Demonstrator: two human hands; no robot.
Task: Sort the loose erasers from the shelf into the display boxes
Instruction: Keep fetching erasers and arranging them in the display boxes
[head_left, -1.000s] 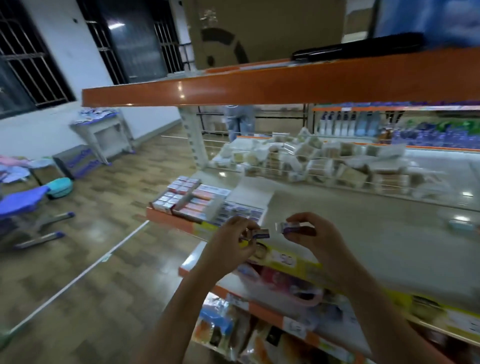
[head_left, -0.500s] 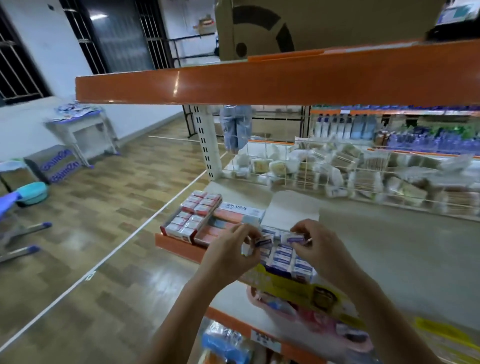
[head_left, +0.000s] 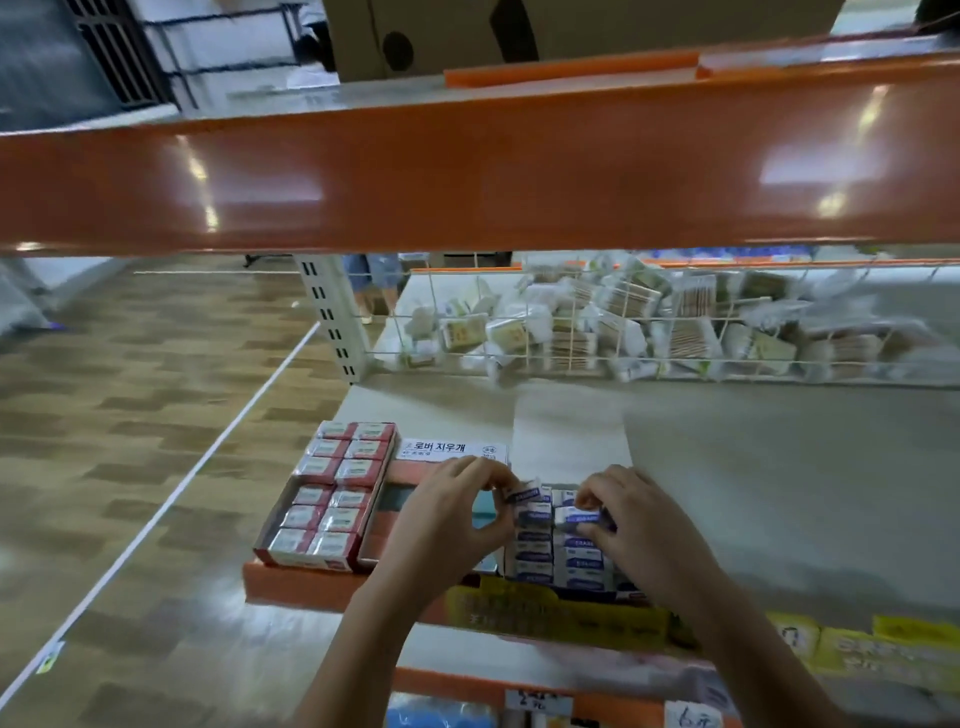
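Judged from how things lie, the sorting is well advanced but not finished. The blue-eraser box (head_left: 558, 551), which serves as landmark here, holds two tidy columns of blue-and-white sleeved erasers, and both hands work at its far end. The left hand (head_left: 452, 519) pinches one blue eraser (head_left: 525, 493) between thumb and fingertips, tilted above the box's left column and not yet seated. The right hand (head_left: 631, 514) pinches a second blue eraser (head_left: 584, 518) over the right column, low enough that it may touch the row beneath, though the blur leaves that uncertain. To the left of the landmark box, partly hidden by the left hand, sits a half-seen box with a white Korean-lettered flap (head_left: 453, 450); how full it is cannot be told. Further left stands the red-eraser box (head_left: 332, 499), packed in neat pairs and seemingly full. No loose erasers show on the grey shelf surface (head_left: 779, 467) to the right of the box, so little appears left beyond these two. The erasers are small rectangular blocks in glossy printed paper sleeves; the boxes look like thin card, the shelf top matt, and its orange front lip (head_left: 291, 584) smooth metal.
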